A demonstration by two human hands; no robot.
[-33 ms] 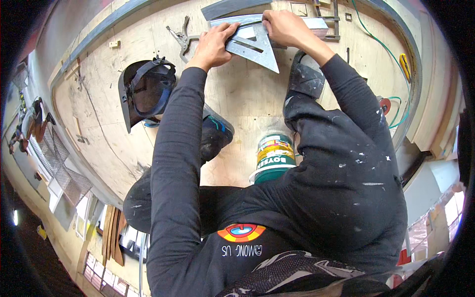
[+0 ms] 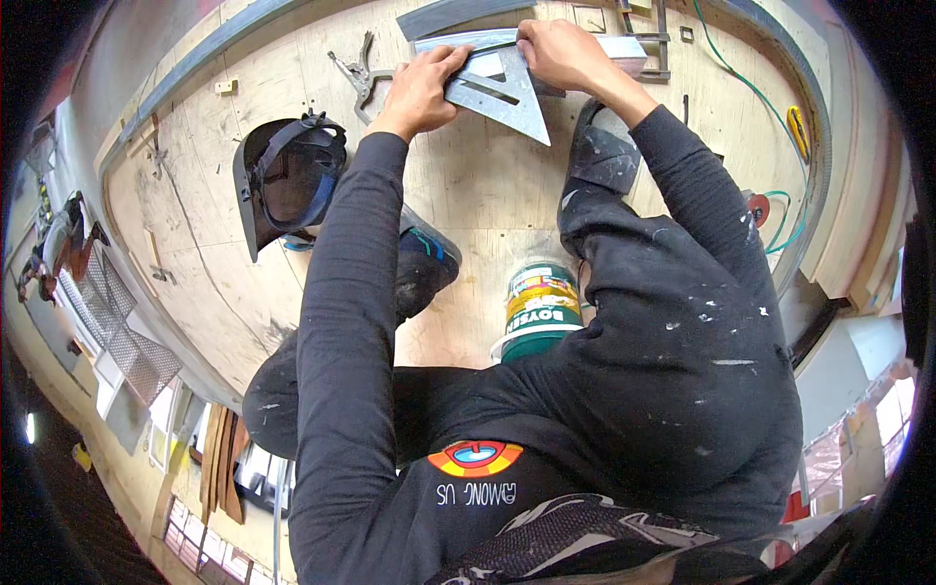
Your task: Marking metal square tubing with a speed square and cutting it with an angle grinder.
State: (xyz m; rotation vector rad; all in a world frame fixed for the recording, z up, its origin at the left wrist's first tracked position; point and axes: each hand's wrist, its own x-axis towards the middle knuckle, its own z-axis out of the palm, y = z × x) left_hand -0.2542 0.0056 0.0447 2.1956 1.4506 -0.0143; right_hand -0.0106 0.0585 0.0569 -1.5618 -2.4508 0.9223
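Observation:
A silver triangular speed square (image 2: 507,102) lies against a grey metal bar (image 2: 487,37) at the top of the view, its tip pointing toward me. My left hand (image 2: 421,90) grips the square's left corner, fingers over its upper edge and the bar. At the square's right corner, my right hand (image 2: 565,54) is closed in a pinch; whatever its fingers hold is hidden. A locking clamp (image 2: 363,78) lies just left of my left hand. Beyond the bar rests a loose curved grey metal piece (image 2: 463,16).
A dark welding helmet (image 2: 290,180) sits left of my left forearm. Between my legs stands a green paint bucket (image 2: 541,302). To the right are a green hose (image 2: 756,90), a yellow cutter (image 2: 799,132) and a red disc (image 2: 758,209). A curved metal strip (image 2: 195,76) borders the plywood (image 2: 468,195).

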